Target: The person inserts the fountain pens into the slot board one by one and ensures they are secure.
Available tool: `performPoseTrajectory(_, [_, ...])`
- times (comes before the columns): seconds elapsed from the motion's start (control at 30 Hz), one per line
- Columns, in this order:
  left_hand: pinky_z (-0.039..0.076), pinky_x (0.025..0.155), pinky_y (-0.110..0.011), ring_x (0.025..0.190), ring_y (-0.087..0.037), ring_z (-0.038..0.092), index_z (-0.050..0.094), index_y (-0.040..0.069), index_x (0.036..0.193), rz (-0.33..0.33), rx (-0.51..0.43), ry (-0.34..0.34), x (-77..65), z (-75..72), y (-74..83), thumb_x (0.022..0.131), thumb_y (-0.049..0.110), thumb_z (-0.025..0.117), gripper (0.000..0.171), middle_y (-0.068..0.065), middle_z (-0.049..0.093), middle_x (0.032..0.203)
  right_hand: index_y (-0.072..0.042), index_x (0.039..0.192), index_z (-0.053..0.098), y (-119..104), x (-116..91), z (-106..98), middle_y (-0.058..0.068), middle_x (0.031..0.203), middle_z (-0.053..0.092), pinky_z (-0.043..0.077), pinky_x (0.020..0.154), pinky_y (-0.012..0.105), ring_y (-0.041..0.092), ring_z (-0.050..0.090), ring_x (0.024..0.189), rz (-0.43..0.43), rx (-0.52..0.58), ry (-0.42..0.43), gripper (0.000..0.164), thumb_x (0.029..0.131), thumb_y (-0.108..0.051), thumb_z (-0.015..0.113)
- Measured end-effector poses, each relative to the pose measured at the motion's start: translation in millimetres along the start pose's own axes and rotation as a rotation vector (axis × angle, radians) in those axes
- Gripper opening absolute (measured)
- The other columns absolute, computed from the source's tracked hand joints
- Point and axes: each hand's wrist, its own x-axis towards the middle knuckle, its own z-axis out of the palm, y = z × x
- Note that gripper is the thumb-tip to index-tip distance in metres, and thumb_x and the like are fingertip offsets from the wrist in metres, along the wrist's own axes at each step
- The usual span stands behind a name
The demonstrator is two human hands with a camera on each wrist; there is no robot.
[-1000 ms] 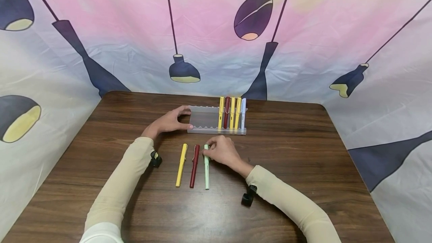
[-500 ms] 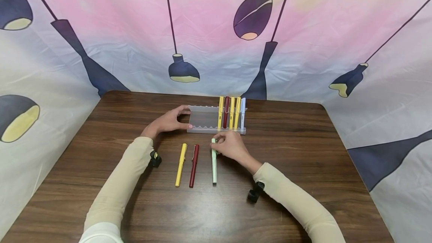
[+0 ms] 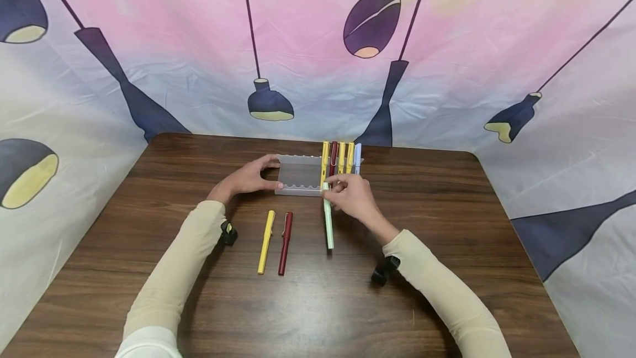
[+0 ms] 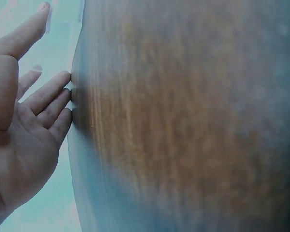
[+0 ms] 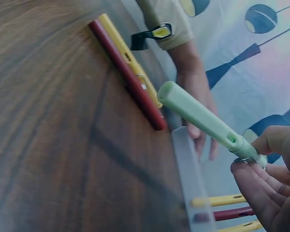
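We note the right hand [image 3: 354, 199] pinching the pale green plastic pen [image 3: 328, 220] just before the clear plastic pen rack [image 3: 298, 177]; left hand [image 3: 247, 179], fingers relaxed, steadies the rack's left end.

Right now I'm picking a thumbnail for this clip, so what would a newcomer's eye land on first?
First, the right hand at the table's centre, pinching a mint green pen by its top end at the clear pen rack. Next, the coloured pens lined up in the rack's right half, while the left hand touches its left end. Behind all this hangs a pink backdrop printed with dark lamps.
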Motion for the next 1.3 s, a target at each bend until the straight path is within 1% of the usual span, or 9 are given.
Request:
performPoseTrajectory(0.13, [0.023, 0.121, -0.060, 0.153, -0.036, 0.027, 0.030, 0.009, 0.159, -0.005, 0.003, -0.004, -0.6, -0.4, 0.7, 0.089, 0.042, 0.081, 0.092, -0.015, 0.046, 0.156, -0.009, 0.116, 0.077, -4.6, 5.9, -5.7, 0.000, 0.075, 0.076, 0.059, 0.055, 0.031, 0.029, 0.075, 0.064, -0.037, 0.006, 0.029, 0.028, 0.090, -0.020, 0.078])
performPoseTrajectory(0.27, [0.023, 0.121, -0.060, 0.153, -0.036, 0.026, 0.029, 0.008, 0.159, -0.010, 0.002, -0.006, -1.1, -0.5, 2.6, 0.089, 0.042, 0.080, 0.093, -0.014, 0.046, 0.156, -0.009, 0.118, 0.076, -9.5, 11.3, -9.2, 0.001, 0.076, 0.076, 0.055, 0.052, 0.028, 0.029, 0.075, 0.063, -0.073, 0.003, 0.067, 0.031, 0.089, -0.020, 0.078])
performPoseTrajectory(0.37, [0.023, 0.121, -0.060, 0.153, -0.036, 0.026, 0.028, 0.008, 0.160, -0.011, 0.001, -0.007, -1.1, -0.4, 3.4, 0.090, 0.042, 0.080, 0.093, -0.014, 0.046, 0.157, -0.008, 0.114, 0.077, -12.9, 14.8, -10.7, 0.000, 0.077, 0.076, 0.049, 0.050, 0.027, 0.027, 0.074, 0.063, -0.087, -0.018, 0.098, 0.030, 0.088, -0.021, 0.079])
performPoseTrajectory(0.47, [0.023, 0.121, -0.060, 0.153, -0.035, 0.026, 0.029, 0.009, 0.159, -0.016, 0.002, -0.008, -1.2, -0.2, 4.3, 0.090, 0.041, 0.080, 0.091, -0.013, 0.046, 0.157, -0.008, 0.110, 0.079, -15.4, 18.2, -12.0, -0.001, 0.078, 0.076, 0.047, 0.050, 0.028, 0.021, 0.072, 0.061, -0.096, -0.048, 0.133, 0.027, 0.087, -0.024, 0.081])
performPoseTrajectory(0.67, [0.023, 0.122, -0.058, 0.153, -0.034, 0.026, 0.029, 0.010, 0.160, -0.022, -0.002, -0.006, -1.5, 0.0, 5.1, 0.091, 0.038, 0.080, 0.090, -0.013, 0.046, 0.157, -0.012, 0.110, 0.079, -22.1, 27.2, -14.7, -0.002, 0.079, 0.075, 0.051, 0.056, 0.029, 0.010, 0.067, 0.062, -0.136, -0.068, 0.200, 0.027, 0.087, -0.025, 0.081])
performPoseTrajectory(0.83, [0.023, 0.122, -0.058, 0.153, -0.034, 0.026, 0.028, 0.009, 0.160, -0.019, -0.003, -0.003, -1.6, -0.4, 5.0, 0.090, 0.039, 0.080, 0.091, -0.013, 0.046, 0.157, -0.011, 0.112, 0.079, -25.9, 36.5, -16.1, -0.001, 0.080, 0.075, 0.056, 0.060, 0.030, 0.008, 0.072, 0.064, -0.193, -0.019, 0.242, 0.026, 0.088, -0.020, 0.079])
performPoseTrajectory(0.97, [0.023, 0.122, -0.059, 0.153, -0.034, 0.027, 0.028, 0.008, 0.160, -0.016, -0.010, -0.004, -2.2, -0.5, 6.2, 0.091, 0.037, 0.080, 0.091, -0.014, 0.046, 0.156, -0.012, 0.113, 0.079, -26.3, 42.7, -14.6, -0.001, 0.083, 0.076, 0.057, 0.061, 0.029, 0.008, 0.073, 0.067, -0.222, -0.020, 0.276, 0.026, 0.089, -0.021, 0.079])
performPoseTrajectory(1.13, [0.023, 0.121, -0.059, 0.153, -0.035, 0.027, 0.028, 0.007, 0.159, -0.014, -0.013, -0.004, -2.0, -0.6, 5.6, 0.091, 0.037, 0.080, 0.091, -0.014, 0.046, 0.156, -0.014, 0.114, 0.079, -26.5, 47.6, -11.3, 0.003, 0.093, 0.077, 0.058, 0.062, 0.030, 0.012, 0.074, 0.070, -0.210, -0.019, 0.301, 0.028, 0.089, -0.025, 0.080])
performPoseTrajectory(1.3, [0.023, 0.121, -0.059, 0.153, -0.036, 0.027, 0.029, 0.007, 0.159, -0.006, -0.017, -0.007, -1.0, -0.5, 3.2, 0.089, 0.040, 0.081, 0.093, -0.015, 0.047, 0.156, -0.010, 0.114, 0.078, -26.0, 53.0, -8.3, 0.005, 0.096, 0.079, 0.059, 0.064, 0.032, 0.015, 0.075, 0.073, -0.242, -0.034, 0.333, 0.030, 0.089, -0.025, 0.080])
